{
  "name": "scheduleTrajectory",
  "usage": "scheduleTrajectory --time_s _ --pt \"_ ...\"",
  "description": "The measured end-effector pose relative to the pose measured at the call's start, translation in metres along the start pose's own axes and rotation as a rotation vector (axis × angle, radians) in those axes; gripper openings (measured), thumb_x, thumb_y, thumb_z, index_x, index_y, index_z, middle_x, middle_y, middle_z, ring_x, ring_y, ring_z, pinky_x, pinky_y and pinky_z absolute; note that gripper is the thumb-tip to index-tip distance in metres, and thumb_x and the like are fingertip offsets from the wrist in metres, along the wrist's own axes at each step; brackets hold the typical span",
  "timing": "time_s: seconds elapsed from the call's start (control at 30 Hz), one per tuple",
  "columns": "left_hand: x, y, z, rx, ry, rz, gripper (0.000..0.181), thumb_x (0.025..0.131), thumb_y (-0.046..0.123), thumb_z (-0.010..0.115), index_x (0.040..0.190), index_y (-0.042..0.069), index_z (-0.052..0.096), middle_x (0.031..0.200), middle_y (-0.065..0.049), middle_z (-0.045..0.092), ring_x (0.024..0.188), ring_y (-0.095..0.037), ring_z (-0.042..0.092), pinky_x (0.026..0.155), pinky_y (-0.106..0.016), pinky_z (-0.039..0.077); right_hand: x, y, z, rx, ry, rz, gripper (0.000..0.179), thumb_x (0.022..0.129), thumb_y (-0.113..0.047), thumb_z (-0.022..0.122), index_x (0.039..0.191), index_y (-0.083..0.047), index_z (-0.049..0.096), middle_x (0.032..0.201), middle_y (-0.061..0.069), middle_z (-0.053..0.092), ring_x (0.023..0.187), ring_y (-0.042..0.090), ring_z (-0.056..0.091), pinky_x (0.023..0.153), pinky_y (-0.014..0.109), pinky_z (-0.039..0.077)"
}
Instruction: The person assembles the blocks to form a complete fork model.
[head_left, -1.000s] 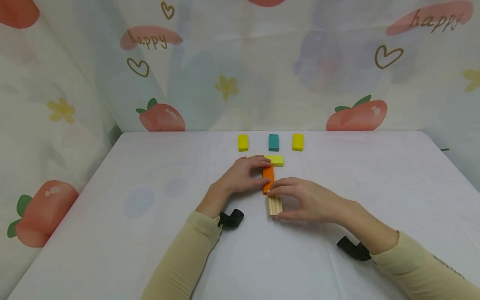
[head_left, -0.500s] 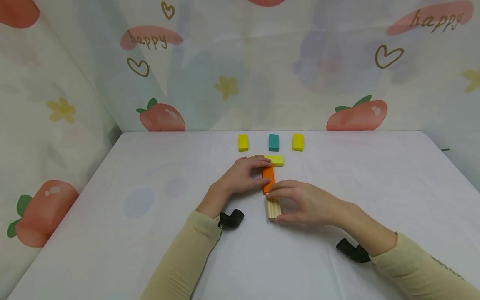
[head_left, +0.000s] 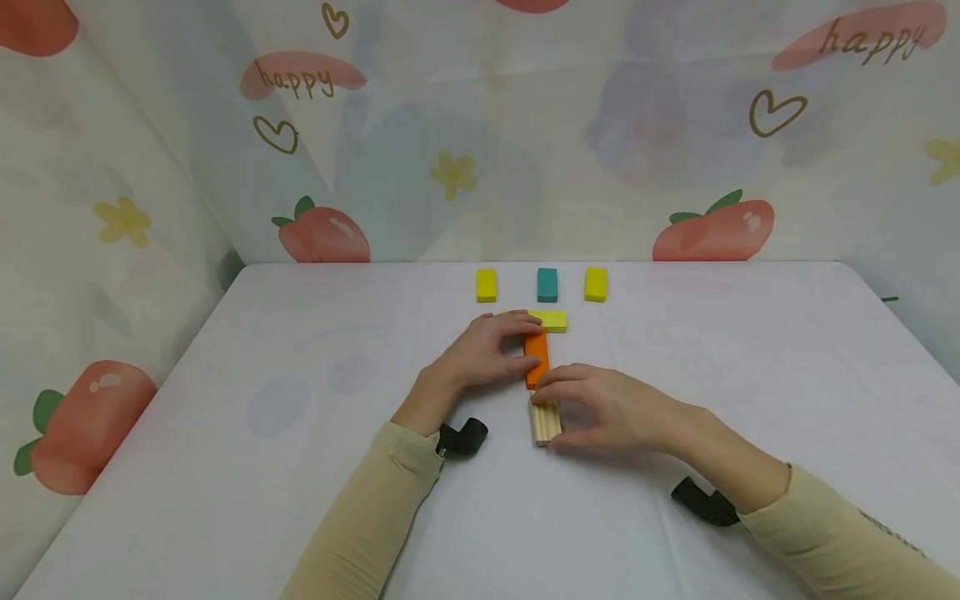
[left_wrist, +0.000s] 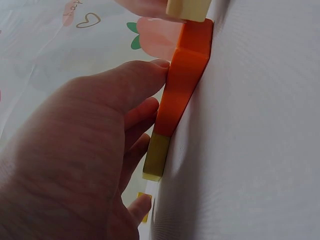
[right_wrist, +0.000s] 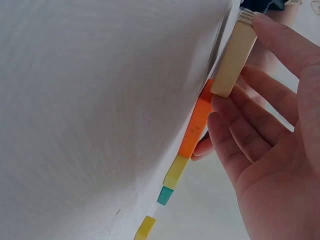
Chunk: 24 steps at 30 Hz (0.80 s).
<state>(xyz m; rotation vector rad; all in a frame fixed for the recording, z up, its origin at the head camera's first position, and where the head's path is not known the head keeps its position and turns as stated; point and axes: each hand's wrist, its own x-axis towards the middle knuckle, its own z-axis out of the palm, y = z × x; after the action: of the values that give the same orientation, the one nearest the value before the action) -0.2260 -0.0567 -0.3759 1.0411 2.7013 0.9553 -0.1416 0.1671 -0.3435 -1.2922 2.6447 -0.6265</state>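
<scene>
Pale wood, lined lengthwise: the wooden block (head_left: 546,427) sits just below the head view's centre, pinched end to end by the right hand (head_left: 622,408). Directly above is an orange block (head_left: 536,346); the left hand (head_left: 483,350), fingers loosely relaxed, touches it with the thumb. A yellow crosspiece (head_left: 553,321) lies at its upper end. Farther up the white table (head_left: 150,500), a teal block (head_left: 547,285) stands between two yellow blocks (head_left: 596,284).

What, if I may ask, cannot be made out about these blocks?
Head view: left part of the crosswise yellow block, hidden by the left hand.
Left wrist view: natural-wood piece, cut off by the top edge.
Right wrist view: another yellow block, cut off below; marks on the orange block, too small to read.
</scene>
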Motion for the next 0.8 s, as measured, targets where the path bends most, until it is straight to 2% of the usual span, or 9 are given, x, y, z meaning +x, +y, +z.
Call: scheduleTrajectory --time_s 0.8 --pt "0.0005 -0.0007 0.0001 -0.013 -0.002 0.001 0.045 0.092 0.025 0.074 0.134 0.01 0.066 0.141 -0.002 0.059 0.141 -0.016 0.041 0.12 -0.044 0.021 0.001 -0.0001 0.0032 -0.029 -0.011 -0.036 0.043 0.085 -0.031 0.082 0.123 -0.013 0.07 0.131 0.001 0.062 0.123 0.021 0.057 0.103 0.046 0.047"
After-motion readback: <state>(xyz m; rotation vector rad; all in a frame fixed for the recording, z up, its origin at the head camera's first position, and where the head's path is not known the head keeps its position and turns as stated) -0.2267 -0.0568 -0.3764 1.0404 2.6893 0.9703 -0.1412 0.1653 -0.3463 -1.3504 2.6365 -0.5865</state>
